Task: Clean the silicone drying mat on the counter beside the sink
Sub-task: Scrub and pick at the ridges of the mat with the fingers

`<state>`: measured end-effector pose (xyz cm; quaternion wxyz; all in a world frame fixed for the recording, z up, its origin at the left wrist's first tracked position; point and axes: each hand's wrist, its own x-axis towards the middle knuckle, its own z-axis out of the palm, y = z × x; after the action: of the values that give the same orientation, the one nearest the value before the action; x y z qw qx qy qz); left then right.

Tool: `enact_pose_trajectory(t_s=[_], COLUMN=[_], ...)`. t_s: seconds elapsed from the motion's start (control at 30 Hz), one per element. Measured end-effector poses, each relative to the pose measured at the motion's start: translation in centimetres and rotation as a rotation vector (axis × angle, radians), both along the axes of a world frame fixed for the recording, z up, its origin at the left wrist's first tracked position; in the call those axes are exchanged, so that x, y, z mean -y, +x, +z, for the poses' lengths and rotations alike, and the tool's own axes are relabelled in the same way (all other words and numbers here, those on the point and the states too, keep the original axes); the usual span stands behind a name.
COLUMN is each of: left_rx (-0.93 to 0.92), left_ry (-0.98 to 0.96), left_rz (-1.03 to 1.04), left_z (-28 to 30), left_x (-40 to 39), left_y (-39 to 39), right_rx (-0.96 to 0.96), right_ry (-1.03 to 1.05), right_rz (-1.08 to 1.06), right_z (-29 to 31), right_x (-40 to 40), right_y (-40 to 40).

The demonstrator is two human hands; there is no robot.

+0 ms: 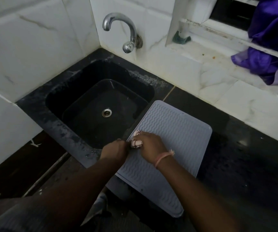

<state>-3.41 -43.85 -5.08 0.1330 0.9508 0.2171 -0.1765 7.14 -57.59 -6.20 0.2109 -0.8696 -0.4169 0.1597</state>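
A grey silicone drying mat (171, 131) with a wavy ribbed surface lies at the centre of the frame on a dark counter (235, 156), its left edge just beside a black sink (99, 104) whose metal drain (106, 112) shows at the bottom. At the mat's left edge the right hand (149, 146), a pink band (162, 158) on its wrist, grips a bunched pale cloth (136, 143) pressed to the ribs, and the left hand (115, 150) sits curled at the mat's rim, touching the cloth. A curved chrome tap (118, 29) projects from the white marble-patterned tiles (34, 47) at upper centre, and purple fabric (272, 39) hangs by the window ledge (210, 30) at upper right.

White marble-tiled walls (34, 39), purple window curtain (269, 27)
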Motion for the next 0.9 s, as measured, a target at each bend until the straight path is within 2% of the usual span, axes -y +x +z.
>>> enact_pose_trajectory(t_s=[0.1, 0.2, 0.3, 0.37, 0.43, 0.53, 0.63, 0.7, 0.8, 0.9], left_rx=[0.065, 0.099, 0.070, -0.002, -0.015, -0.012, -0.037, -0.064, -0.049, 0.021], left_ry=[-0.072, -0.056, -0.028, -0.126, -0.194, -0.165, -0.071, -0.035, -0.079, -0.094], left_rz=[0.005, 0.063, 0.120, 0.193, 0.216, 0.165, 0.099, 0.031, -0.018, -0.052], left_z=[-0.3, 0.0, 0.2, 0.2, 0.2, 0.3, -0.2, -0.6, 0.0, 0.4], left_x=[0.1, -0.2, 0.0, 0.3, 0.3, 0.0, -0.7, -1.4, -1.9, -1.9], left_y=[-2.0, -3.7, -4.9, -5.2, -5.2, -5.1, -5.1, -5.2, -5.2, -6.5], right_rx=[-0.145, 0.024, 0.061, 0.141, 0.192, 0.192, 0.142, 0.027, -0.105, -0.074], right_ry=[0.107, 0.116, -0.060, -0.146, -0.141, -0.101, -0.040, 0.026, 0.089, 0.065], right_rz=[-0.121, -0.312, -0.242, -0.174, -0.171, -0.104, 0.000, 0.007, -0.109, -0.316], right_z=[1.8, 2.1, 1.2, 0.6, 0.5, 0.3, 0.3, 0.4, 1.6, 3.3], right_x=[-0.1, -0.9, -2.1, -2.4, -2.5, -2.6, -1.8, -1.3, -1.3, -2.4], right_y=[2.6, 6.3, 7.1, 5.9, 3.8, -0.5, -5.1, -5.5, -2.6, 2.4])
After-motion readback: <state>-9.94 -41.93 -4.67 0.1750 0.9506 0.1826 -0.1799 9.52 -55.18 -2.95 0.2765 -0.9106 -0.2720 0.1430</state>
